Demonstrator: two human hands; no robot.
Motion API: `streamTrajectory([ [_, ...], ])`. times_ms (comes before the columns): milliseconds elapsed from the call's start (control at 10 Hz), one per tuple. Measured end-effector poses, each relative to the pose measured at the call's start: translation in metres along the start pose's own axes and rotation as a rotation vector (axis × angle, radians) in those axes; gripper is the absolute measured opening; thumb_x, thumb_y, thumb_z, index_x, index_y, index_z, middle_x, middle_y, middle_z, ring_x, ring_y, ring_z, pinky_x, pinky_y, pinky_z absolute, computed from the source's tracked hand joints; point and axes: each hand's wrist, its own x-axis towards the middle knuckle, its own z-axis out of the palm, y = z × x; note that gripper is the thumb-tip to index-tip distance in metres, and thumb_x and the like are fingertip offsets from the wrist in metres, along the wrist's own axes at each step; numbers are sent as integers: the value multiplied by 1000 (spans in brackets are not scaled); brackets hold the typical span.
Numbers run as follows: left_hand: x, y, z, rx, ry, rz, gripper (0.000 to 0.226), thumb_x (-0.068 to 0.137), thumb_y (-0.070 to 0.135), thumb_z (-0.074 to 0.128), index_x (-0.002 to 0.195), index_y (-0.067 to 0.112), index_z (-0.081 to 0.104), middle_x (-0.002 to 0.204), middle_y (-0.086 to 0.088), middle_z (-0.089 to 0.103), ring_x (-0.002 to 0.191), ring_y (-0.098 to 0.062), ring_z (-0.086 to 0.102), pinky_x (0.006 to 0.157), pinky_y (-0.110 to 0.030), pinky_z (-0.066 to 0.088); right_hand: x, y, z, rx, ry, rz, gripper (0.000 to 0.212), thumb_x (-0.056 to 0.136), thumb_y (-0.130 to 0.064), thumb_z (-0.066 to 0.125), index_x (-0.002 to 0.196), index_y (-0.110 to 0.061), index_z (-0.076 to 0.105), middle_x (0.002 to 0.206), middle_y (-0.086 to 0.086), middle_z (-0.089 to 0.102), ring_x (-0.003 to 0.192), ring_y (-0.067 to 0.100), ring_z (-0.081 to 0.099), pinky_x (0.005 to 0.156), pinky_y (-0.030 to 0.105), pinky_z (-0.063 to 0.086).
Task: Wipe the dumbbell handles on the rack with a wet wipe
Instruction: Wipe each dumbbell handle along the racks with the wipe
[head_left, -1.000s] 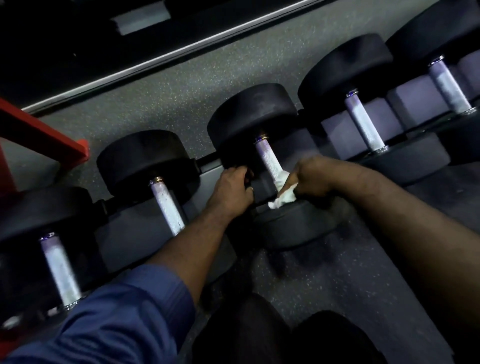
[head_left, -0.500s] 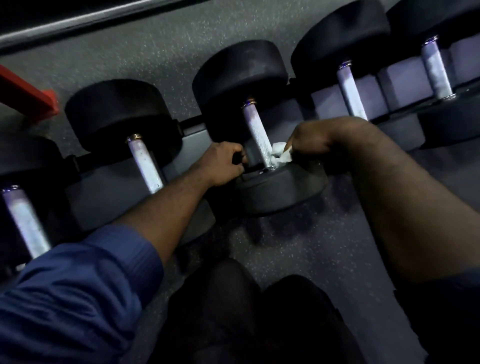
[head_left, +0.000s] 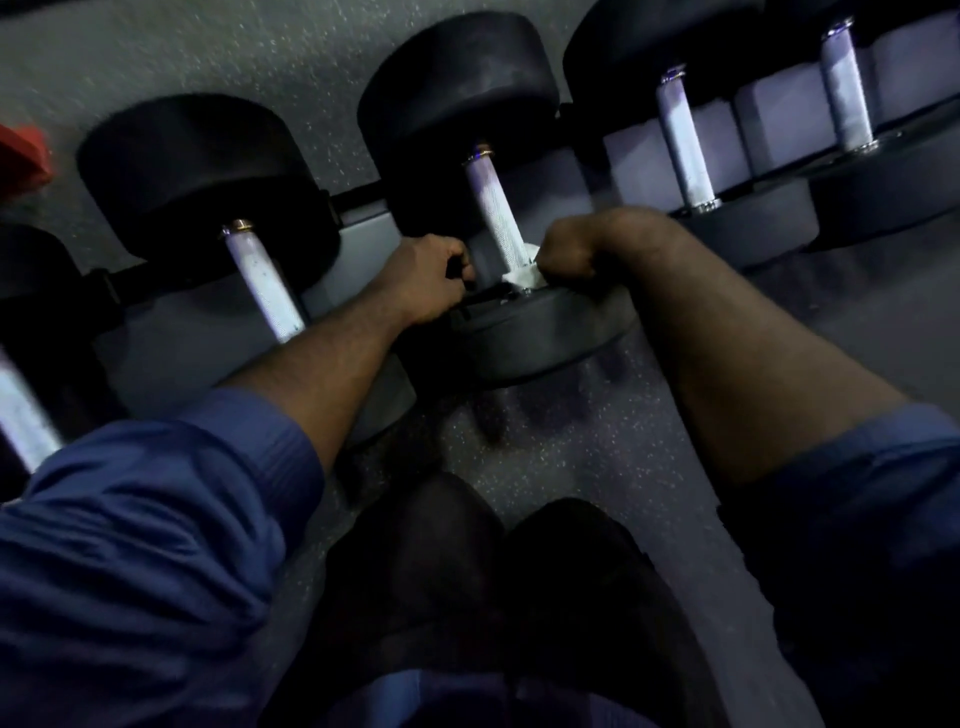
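Speckled grey floor (head_left: 597, 467) runs under a low rack (head_left: 358, 228), where dumbbells lie in a row across the upper half of the frame. The person crouches over the one at centre.

The right hand (head_left: 569, 249) is clenched round a white wet wipe (head_left: 524, 279), bunched against the near end of the centre handle (head_left: 493, 213), just where it meets the near head (head_left: 540, 338). The rest of that handle is bare above the wipe. The left hand (head_left: 423, 283) is curled tight just left of the handle's base. It looks braced on something dark there, but the light is dim and I cannot tell whether it grips the head's rim or the rack.

By my reckoning the step in hand is the wiping of this centre handle, with the cloth at the bottom of its stroke. The next move calls for drawing the wipe along the knurled length towards the far head, wrapped round the bar so the underside is reached too. After that, the handle to the left (head_left: 262, 283) and the two at upper right (head_left: 685, 140) (head_left: 844, 88) may need the same; nothing shows whether they are done.
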Motion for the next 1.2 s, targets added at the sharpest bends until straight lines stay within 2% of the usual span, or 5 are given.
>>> streamTrajectory([
  [100,0,-2,0,-15,14,7,17,88,2,68,101,8,77,102,-8,78,96,-21,71,81,-23,46,-24,6,-7,89,86,-8,16,87,-12,67,78,0,66,107,26,69,65,23,60,54,24,45],
  [200,2,-4,1,-16,22,8,16,89,2,67,100,10,76,104,-5,78,97,-18,71,77,-17,43,-35,5,-10,-42,221,-81,53,101,-45,53,117,4,66,133,27,59,115,38,61,86,35,45],
  [600,1,-6,-3,-33,42,10,19,88,4,71,106,10,75,89,1,66,89,-15,63,70,-18,39,-42,-36,14,-297,236,-39,77,98,-73,28,147,-16,46,146,14,53,138,31,45,114,47,26],
  [900,1,-19,-3,-195,96,-57,15,96,7,62,104,15,72,96,4,70,95,-16,64,80,-23,44,-45,-62,7,-319,186,-114,41,105,-35,46,133,-11,62,141,12,58,138,28,43,115,36,23],
  [1200,2,-22,-1,-213,44,-68,15,96,4,60,102,13,71,105,-6,74,101,-26,67,91,-37,54,-27,-71,7,-255,71,34,51,100,-48,39,144,-24,48,153,8,48,144,24,39,121,52,4],
])
